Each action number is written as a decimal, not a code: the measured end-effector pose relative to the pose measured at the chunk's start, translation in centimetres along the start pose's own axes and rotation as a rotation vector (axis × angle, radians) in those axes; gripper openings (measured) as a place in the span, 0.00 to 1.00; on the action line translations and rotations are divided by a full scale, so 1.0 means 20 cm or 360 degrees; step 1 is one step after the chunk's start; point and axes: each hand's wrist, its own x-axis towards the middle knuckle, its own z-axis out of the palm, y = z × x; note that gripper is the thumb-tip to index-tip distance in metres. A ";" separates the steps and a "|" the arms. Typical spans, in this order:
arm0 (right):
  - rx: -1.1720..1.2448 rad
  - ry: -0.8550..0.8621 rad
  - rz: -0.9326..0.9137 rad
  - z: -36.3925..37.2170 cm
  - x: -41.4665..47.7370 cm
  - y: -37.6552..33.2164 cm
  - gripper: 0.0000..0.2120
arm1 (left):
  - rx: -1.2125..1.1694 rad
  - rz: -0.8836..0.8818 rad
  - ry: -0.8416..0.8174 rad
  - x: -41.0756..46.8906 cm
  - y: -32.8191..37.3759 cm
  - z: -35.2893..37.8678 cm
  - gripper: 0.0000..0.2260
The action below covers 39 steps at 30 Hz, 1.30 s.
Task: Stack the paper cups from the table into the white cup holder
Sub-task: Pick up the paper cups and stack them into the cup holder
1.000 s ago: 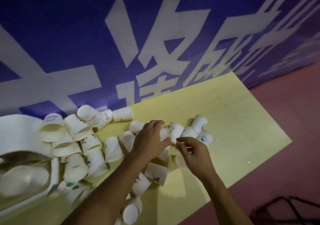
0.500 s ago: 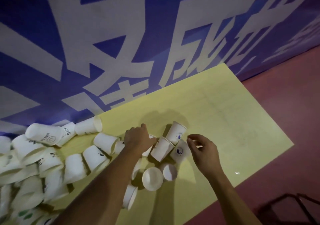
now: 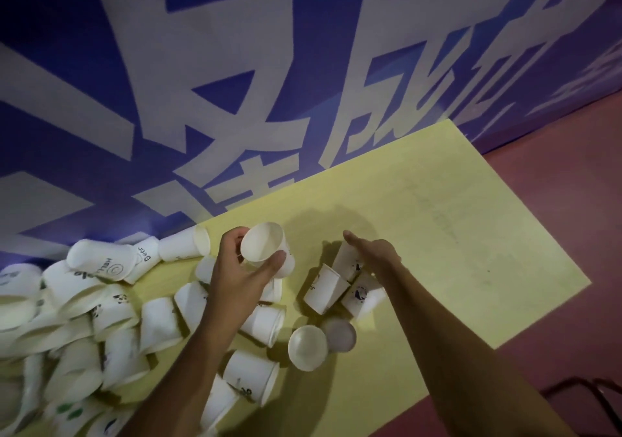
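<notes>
Nearest you, loose paper cups (image 3: 250, 374) lie scattered across the yellow table (image 3: 471, 234). Beyond them, your left hand (image 3: 235, 278) curls around a tilted cup (image 3: 264, 248), its mouth facing you. Your right hand (image 3: 373, 255) stretches straight-fingered over the blue-printed cups (image 3: 324, 290). A blue banner (image 3: 235, 66) stands behind.

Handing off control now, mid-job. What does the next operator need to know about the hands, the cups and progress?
Left hand grips one paper cup, lifted, mouth toward the camera.
Right hand is open, fingers extended over a small cluster of cups, gripping nothing visible.
A big heap of cups lies tipped at the left of the yellow table.
White cup holder is out of view, so nothing stacked can be confirmed.
Left to do: many loose cups to stack.
</notes>
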 end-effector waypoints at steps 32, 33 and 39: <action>0.0134 -0.0108 -0.1738 1.57 -2.06 -0.36 0.32 | -0.0060 0.0282 0.0826 -0.95 -0.84 -1.98 0.32; 0.0140 -0.0107 -0.1743 1.58 -2.08 -0.37 0.31 | -0.0086 0.0267 0.0829 -0.93 -0.86 -1.99 0.33; 0.0173 -0.0096 -0.1738 1.65 -2.10 -0.40 0.32 | -0.0030 0.0156 0.0685 -0.80 -0.95 -2.00 0.34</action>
